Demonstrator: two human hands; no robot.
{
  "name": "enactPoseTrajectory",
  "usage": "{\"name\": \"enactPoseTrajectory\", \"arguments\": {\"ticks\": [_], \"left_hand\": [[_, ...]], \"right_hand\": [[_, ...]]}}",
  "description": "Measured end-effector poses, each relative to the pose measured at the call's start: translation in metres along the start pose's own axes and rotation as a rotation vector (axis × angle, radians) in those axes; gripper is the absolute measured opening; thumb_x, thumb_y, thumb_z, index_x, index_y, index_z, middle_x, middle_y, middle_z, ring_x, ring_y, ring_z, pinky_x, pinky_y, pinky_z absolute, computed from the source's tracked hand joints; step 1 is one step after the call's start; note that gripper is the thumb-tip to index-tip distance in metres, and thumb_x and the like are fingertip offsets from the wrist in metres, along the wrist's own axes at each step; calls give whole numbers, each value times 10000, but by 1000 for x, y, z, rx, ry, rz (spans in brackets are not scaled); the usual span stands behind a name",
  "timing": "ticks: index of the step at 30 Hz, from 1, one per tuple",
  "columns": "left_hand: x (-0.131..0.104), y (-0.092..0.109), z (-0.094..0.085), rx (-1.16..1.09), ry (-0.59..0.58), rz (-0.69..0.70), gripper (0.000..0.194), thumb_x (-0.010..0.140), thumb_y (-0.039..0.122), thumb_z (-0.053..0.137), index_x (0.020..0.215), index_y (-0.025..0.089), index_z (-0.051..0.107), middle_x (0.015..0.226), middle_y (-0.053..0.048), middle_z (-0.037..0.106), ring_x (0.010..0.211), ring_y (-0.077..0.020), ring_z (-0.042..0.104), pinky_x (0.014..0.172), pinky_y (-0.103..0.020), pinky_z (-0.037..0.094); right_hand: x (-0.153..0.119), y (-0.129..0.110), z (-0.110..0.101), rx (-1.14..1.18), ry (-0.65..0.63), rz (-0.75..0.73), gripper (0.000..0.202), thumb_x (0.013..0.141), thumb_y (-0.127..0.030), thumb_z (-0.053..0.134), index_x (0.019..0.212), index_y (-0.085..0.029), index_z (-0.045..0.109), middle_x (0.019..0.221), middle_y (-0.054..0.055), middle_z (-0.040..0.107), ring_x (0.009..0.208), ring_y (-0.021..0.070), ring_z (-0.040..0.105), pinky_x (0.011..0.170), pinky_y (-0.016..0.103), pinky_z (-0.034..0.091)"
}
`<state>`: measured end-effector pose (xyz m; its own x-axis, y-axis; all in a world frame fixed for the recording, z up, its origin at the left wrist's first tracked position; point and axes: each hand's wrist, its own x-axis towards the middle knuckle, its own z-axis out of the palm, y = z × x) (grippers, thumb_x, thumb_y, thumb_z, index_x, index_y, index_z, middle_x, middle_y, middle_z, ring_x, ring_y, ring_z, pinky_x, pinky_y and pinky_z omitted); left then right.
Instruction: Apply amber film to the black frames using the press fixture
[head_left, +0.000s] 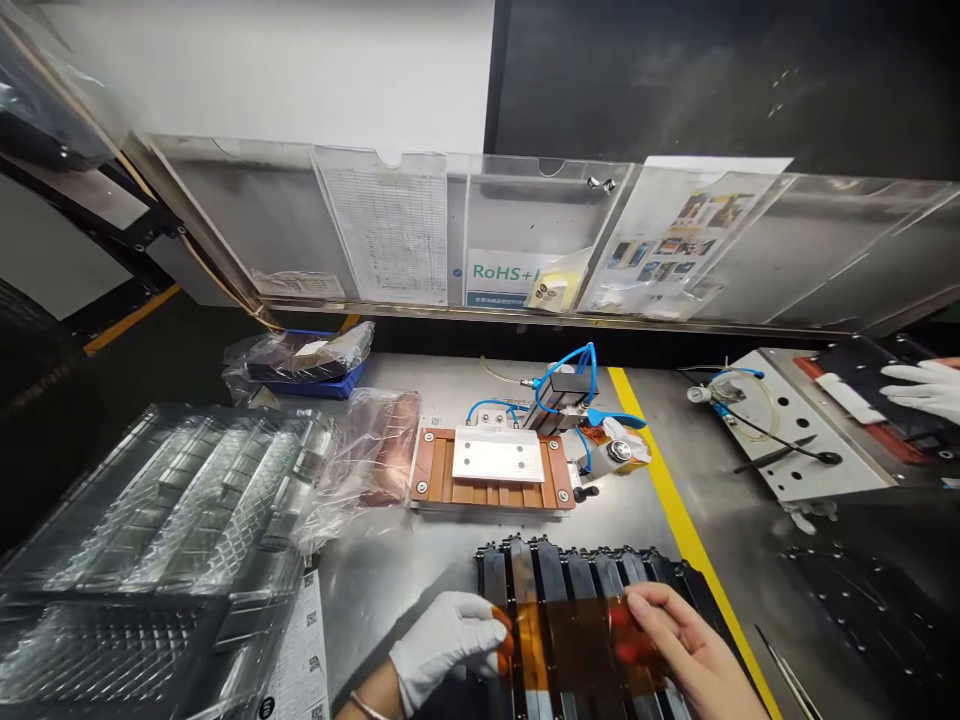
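Note:
A see-through amber film (pixel 574 640) is stretched between my two hands. My left hand (pixel 454 640), in a white glove with bare fingertips, pinches its left end. At the other end my bare right hand (pixel 686 645) grips it between thumb and fingers. Under the film lies a row of long black ribbed parts (pixel 585 570) on the steel table. Beyond them stands a copper-coloured clamping fixture (pixel 439 470) with a silver plate (pixel 499 455) on top and blue air hoses behind.
Clear plastic trays (pixel 172 500) are stacked at left, beside a bagged copper-coloured sheet (pixel 386 440). Yellow tape (pixel 660 480) crosses the table. At right, a co-worker's white-gloved hand (pixel 926 385) is over another fixture (pixel 772 430). Tweezers (pixel 787 670) lie front right.

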<state>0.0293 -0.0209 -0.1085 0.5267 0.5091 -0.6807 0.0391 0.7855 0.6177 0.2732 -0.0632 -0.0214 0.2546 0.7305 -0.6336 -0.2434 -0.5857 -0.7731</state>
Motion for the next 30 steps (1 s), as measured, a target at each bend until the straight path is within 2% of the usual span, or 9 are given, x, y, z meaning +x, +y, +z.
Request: {"name": "enactPoseTrajectory", "arguments": {"ticks": [4, 6, 8, 10, 13, 16, 23, 27, 30], "left_hand": [[3, 6, -11, 14, 138, 67, 468, 530, 512, 809, 735, 114, 676, 659, -42, 659, 587, -150, 597, 601, -274, 444], [-3, 21, -22, 56, 266, 119, 433, 527, 493, 800, 706, 121, 667, 647, -22, 639, 588, -137, 567, 616, -274, 449], [-11, 39, -34, 140, 397, 162, 387, 566, 483, 761, 717, 140, 663, 641, 2, 622, 590, -132, 544, 624, -273, 450], [-19, 60, -43, 273, 448, 202, 313, 632, 459, 708, 701, 158, 654, 623, 21, 603, 590, -130, 534, 629, -270, 442], [-26, 88, -48, 408, 425, 236, 269, 685, 422, 658, 600, 172, 608, 578, 33, 570, 579, -127, 528, 616, -262, 422], [-26, 110, -42, 428, 400, 251, 252, 688, 395, 644, 576, 173, 603, 552, 36, 561, 562, -119, 517, 603, -254, 411], [-12, 141, -30, 431, 359, 196, 184, 655, 318, 647, 596, 145, 633, 530, 23, 569, 500, -99, 476, 540, -245, 373], [0, 149, -34, 470, 370, 144, 161, 657, 300, 651, 624, 142, 642, 498, 34, 549, 483, -102, 485, 534, -249, 383], [14, 154, -44, 480, 330, 152, 218, 661, 349, 678, 655, 134, 644, 500, 27, 568, 492, -106, 508, 547, -251, 401]], "right_hand": [[8, 3, -2, 423, -89, 174, 443, 519, -533, 838, 821, -239, 702, 853, 27, 737, 899, 201, 666, 824, 322, 549], [21, 4, -7, 583, -49, 175, 462, 525, -584, 799, 838, -257, 708, 963, 43, 735, 1030, 248, 636, 908, 416, 527], [46, 6, -14, 429, 75, 8, 443, 582, -609, 752, 868, -275, 695, 931, 14, 726, 975, 223, 643, 894, 399, 526], [81, 6, -19, 36, 142, -177, 481, 591, -603, 756, 902, -243, 689, 851, 13, 709, 854, 201, 636, 830, 357, 526], [136, 2, -19, -157, 98, -222, 601, 446, -655, 790, 794, -174, 699, 743, 41, 681, 758, 224, 600, 777, 377, 499], [165, -5, -11, -192, 76, -237, 616, 409, -681, 781, 760, -183, 692, 745, 38, 677, 776, 222, 575, 809, 368, 461], [132, 4, 22, -165, -190, -65, 692, 639, -805, 544, 889, -174, 678, 787, 60, 688, 580, 152, 530, 548, 285, 379], [126, 3, 33, -93, -179, -110, 489, 730, -674, 602, 772, -186, 607, 515, -67, 420, 525, 96, 310, 554, 249, 266], [137, -5, 32, -145, -200, -120, 474, 748, -661, 587, 753, -188, 574, 523, -78, 343, 541, 101, 269, 552, 260, 236]]}}
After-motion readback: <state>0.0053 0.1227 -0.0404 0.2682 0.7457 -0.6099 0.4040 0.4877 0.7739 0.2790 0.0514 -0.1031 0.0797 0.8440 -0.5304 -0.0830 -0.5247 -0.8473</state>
